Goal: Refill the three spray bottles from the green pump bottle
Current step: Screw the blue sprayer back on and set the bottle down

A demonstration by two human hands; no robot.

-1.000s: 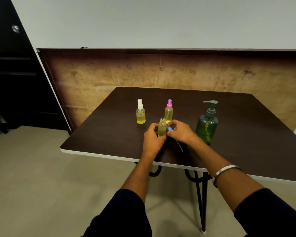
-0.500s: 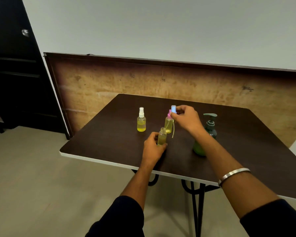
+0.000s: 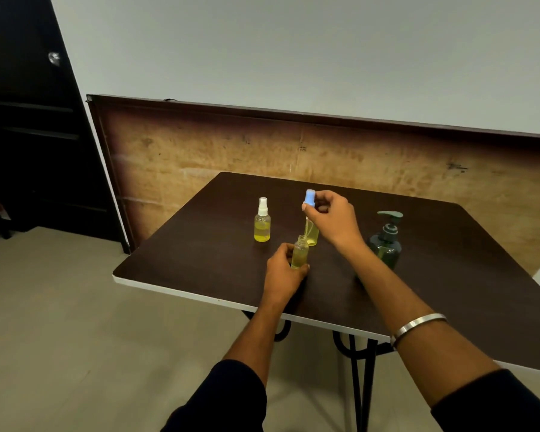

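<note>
Dark brown table (image 3: 219, 257) with a white front edge fills the middle and right of the frame, a worn wooden board (image 3: 200, 157) standing behind it against a pale wall, and a dark door (image 3: 28, 135) at the upper left

Three small spray bottles stand on the table, all holding yellowish liquid. Furthest left is the white-capped bottle (image 3: 262, 225), upright and alone, well apart from both hands. Right of it and nearer the front edge stands the open bottle (image 3: 300, 252), its neck bare; the left hand (image 3: 283, 274) grips its lower part with curled fingers and thumb. Just behind it is the third bottle (image 3: 312, 232), its top hidden by the right hand (image 3: 332, 221), so its cap cannot be made out

That right hand is raised above the table at frame centre, fingers bent, pinching one blue spray cap (image 3: 309, 196) between thumb and fingertips; a thin tube (image 3: 307, 229) hangs down from it in front of the third bottle. One silver bangle (image 3: 418, 326) circles the right forearm

Furthest right stands one green pump bottle (image 3: 385, 244), upright, untouched, partly hidden by that forearm
</note>
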